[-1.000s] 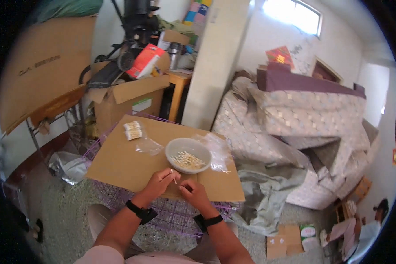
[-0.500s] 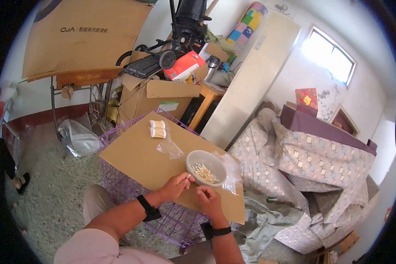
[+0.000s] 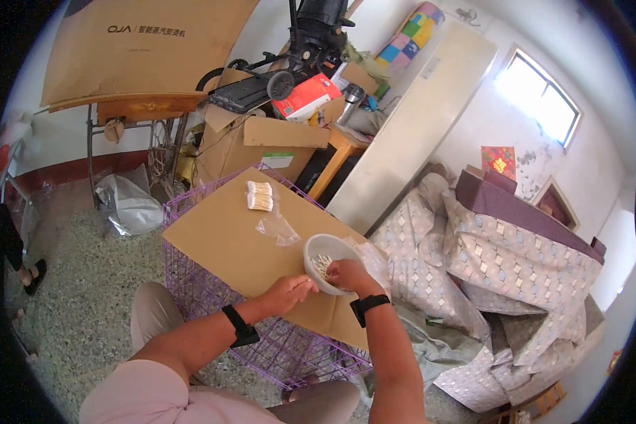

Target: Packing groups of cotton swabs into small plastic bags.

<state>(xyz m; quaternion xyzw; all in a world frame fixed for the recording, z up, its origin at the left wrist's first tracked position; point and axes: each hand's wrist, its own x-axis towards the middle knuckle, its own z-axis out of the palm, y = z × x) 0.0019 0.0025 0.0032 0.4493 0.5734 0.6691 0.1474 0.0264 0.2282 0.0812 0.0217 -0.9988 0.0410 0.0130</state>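
Observation:
A pale translucent bowl (image 3: 340,247) stands on a sheet of brown cardboard (image 3: 219,226), with loose cotton swabs (image 3: 321,264) inside. My right hand (image 3: 349,276) reaches over the near right rim, its fingers curled down among the swabs and the tips hidden. Just left of the bowl, my left hand (image 3: 290,294) is closed in a pinch; the small pale tip of a cotton swab seems to stick out between thumb and forefinger. Farther back on the cardboard lie two bundles of cotton swabs (image 3: 259,196), with a crumpled clear plastic bag (image 3: 278,230) in front of them.
Under the cardboard is a purple wire cage (image 3: 212,283). More clear plastic (image 3: 376,263) lies right of the bowl. A patterned cloth (image 3: 516,247) drapes furniture at right. Behind stand a filled carton (image 3: 261,152) and a tall pale panel (image 3: 410,127). Someone's foot (image 3: 34,277) shows far left.
My right hand has moved from beside the bowl's near edge up and into it. My left hand has shifted slightly right and stays pinched. The whole view has tilted a little.

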